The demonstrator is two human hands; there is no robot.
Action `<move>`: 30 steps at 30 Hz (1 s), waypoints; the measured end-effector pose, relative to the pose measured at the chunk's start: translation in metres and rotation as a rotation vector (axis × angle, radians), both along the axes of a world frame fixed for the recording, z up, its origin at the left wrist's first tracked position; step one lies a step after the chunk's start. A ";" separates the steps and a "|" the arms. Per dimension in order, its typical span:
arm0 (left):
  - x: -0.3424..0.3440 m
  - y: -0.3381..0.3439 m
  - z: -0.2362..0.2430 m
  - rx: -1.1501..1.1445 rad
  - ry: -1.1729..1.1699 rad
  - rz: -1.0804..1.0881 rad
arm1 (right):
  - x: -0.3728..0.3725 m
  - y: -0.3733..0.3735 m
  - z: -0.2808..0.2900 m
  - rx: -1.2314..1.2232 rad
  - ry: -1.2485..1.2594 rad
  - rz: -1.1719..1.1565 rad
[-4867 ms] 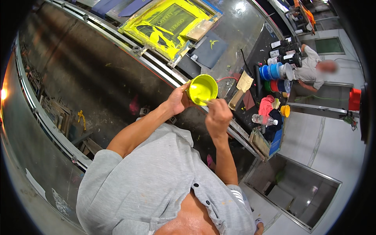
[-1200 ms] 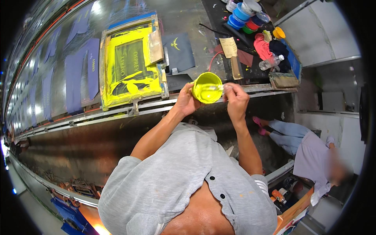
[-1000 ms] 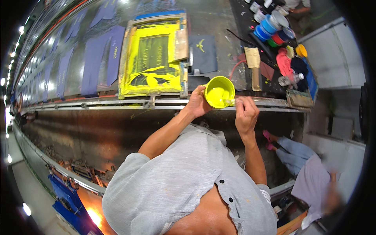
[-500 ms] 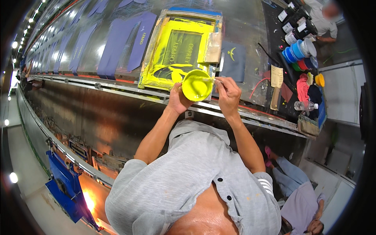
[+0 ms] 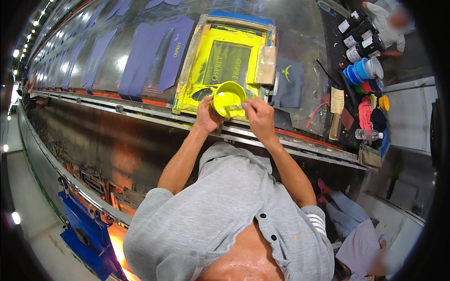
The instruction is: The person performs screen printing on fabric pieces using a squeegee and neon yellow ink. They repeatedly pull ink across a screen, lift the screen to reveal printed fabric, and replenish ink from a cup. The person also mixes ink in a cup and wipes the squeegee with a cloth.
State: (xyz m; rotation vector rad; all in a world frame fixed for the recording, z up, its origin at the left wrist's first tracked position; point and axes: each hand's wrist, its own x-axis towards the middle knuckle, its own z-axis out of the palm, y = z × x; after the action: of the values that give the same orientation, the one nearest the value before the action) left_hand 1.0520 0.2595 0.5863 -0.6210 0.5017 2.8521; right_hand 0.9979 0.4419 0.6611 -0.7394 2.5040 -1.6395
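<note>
My left hand (image 5: 209, 117) is closed around the side of a tub of bright yellow ink (image 5: 227, 96), tilted so that its inside shows. My right hand (image 5: 260, 121) pinches a thin pale stirring stick (image 5: 234, 107), its far end inside the tub. Both hands are above the near edge of a screen-printing frame (image 5: 200, 56) coated with the same yellow. Dark patches of mesh show near the tub. A wooden block (image 5: 266, 65) rests on the frame's right side.
A dark fabric piece (image 5: 291, 91) with a yellow print lies right of the frame; purple pieces (image 5: 140, 61) lie left. Farther right are a wooden-handled scraper (image 5: 336, 105), black bottles (image 5: 365, 49), blue tubs (image 5: 358, 70) and a clear bottle (image 5: 369, 135). Two other people are at the right.
The tub has shifted left relative to the frame. My right hand has moved left and slightly down, bringing the stick lower in the tub.
</note>
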 end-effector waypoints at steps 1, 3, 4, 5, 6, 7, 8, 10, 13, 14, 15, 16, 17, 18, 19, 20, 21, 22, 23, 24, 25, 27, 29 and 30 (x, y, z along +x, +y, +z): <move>0.000 -0.002 0.003 0.043 -0.018 0.039 | -0.004 -0.002 -0.003 -0.085 -0.110 -0.044; -0.002 -0.007 0.000 -0.009 -0.005 0.066 | -0.016 -0.002 -0.010 -0.256 -0.330 -0.138; -0.004 -0.009 -0.002 -0.035 0.000 0.079 | -0.019 0.002 -0.012 -0.283 -0.323 -0.141; -0.007 -0.010 -0.008 -0.039 0.009 0.103 | -0.023 0.007 -0.013 -0.310 -0.316 -0.145; -0.008 -0.013 -0.011 -0.056 -0.004 0.105 | -0.025 0.012 -0.014 -0.337 -0.309 -0.150; -0.009 -0.016 -0.011 -0.073 -0.017 0.107 | -0.026 0.014 -0.009 -0.364 -0.369 -0.162; -0.011 -0.019 -0.010 -0.091 -0.031 0.110 | -0.028 0.017 -0.006 -0.379 -0.375 -0.176; -0.013 -0.028 -0.014 -0.143 -0.038 0.106 | -0.030 0.019 -0.005 -0.408 -0.386 -0.203; -0.018 -0.041 -0.025 -0.213 -0.058 0.107 | -0.033 0.023 -0.013 -0.435 -0.381 -0.234; -0.018 -0.043 -0.027 -0.233 -0.076 0.114 | -0.035 0.026 -0.018 -0.441 -0.376 -0.244; -0.019 -0.045 -0.029 -0.253 -0.095 0.122 | -0.037 0.029 -0.028 -0.409 -0.349 -0.256; -0.019 -0.045 -0.030 -0.273 -0.114 0.130 | -0.038 0.032 -0.032 -0.394 -0.351 -0.273; -0.020 -0.044 -0.030 -0.299 -0.107 0.129 | -0.038 0.035 -0.036 -0.378 -0.354 -0.291; -0.019 -0.044 -0.030 -0.326 -0.101 0.128 | -0.038 0.037 -0.040 -0.362 -0.356 -0.308; -0.019 -0.042 -0.030 -0.353 -0.093 0.128 | -0.039 0.041 -0.045 -0.360 -0.351 -0.315; -0.020 -0.042 -0.033 -0.348 -0.088 0.122 | -0.040 0.044 -0.050 -0.358 -0.346 -0.321; -0.021 -0.041 -0.035 -0.343 -0.083 0.117 | -0.041 0.047 -0.055 -0.356 -0.342 -0.327; -0.023 -0.039 -0.035 -0.340 -0.079 0.106 | -0.041 0.050 -0.056 -0.356 -0.345 -0.334; -0.023 -0.038 -0.034 -0.345 -0.090 0.111 | -0.041 0.053 -0.057 -0.355 -0.348 -0.340; -0.024 -0.037 -0.034 -0.351 -0.101 0.118 | -0.041 0.055 -0.058 -0.354 -0.351 -0.346; -0.023 -0.036 -0.033 -0.354 -0.110 0.126 | -0.041 0.055 -0.057 -0.339 -0.343 -0.343; -0.018 -0.039 -0.029 -0.379 -0.103 0.140 | -0.040 0.054 -0.056 -0.309 -0.326 -0.337; -0.012 -0.046 -0.025 -0.413 -0.106 0.158 | -0.036 0.048 -0.046 -0.280 -0.295 -0.324; -0.008 -0.052 -0.023 -0.435 -0.113 0.166 | -0.034 0.046 -0.041 -0.266 -0.280 -0.318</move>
State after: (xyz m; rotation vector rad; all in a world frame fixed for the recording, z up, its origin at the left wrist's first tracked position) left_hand 1.0436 0.2080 0.5629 -0.9257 1.1140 2.8486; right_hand 0.9637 0.4874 0.6200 -0.1074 2.3191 -2.0390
